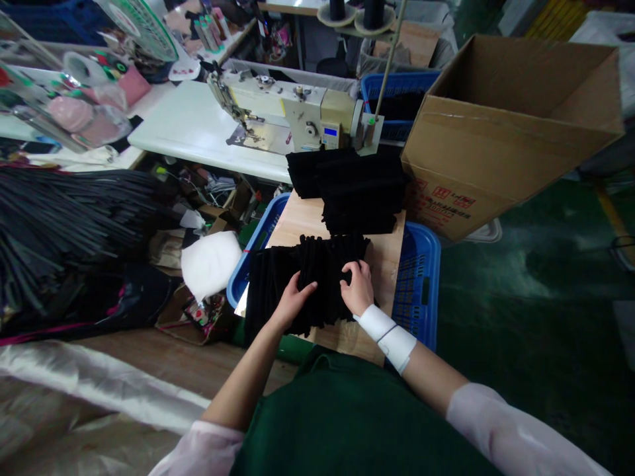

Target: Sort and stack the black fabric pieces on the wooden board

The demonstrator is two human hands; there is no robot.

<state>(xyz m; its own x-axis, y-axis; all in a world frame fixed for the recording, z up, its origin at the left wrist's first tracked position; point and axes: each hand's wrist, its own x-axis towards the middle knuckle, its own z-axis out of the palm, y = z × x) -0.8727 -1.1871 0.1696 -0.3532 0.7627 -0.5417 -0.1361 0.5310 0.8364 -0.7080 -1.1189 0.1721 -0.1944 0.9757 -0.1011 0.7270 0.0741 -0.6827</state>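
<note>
A pile of black fabric pieces [297, 271] lies on a wooden board [384, 254] set across a blue plastic crate [419, 277]. My left hand [292, 301] rests on the pile with fingers curled into the fabric. My right hand [358, 287], with a white band on the wrist, pinches the fabric near the pile's right side. A second stack of black fabric [354, 188] sits further back on the board.
A cream sewing machine [292, 116] stands on a white table [188, 125] behind. A large open cardboard box [506, 125] is at the right. Black rods or strips [59, 218] fan out at left. Clutter and a white bag [211, 261] lie on the floor.
</note>
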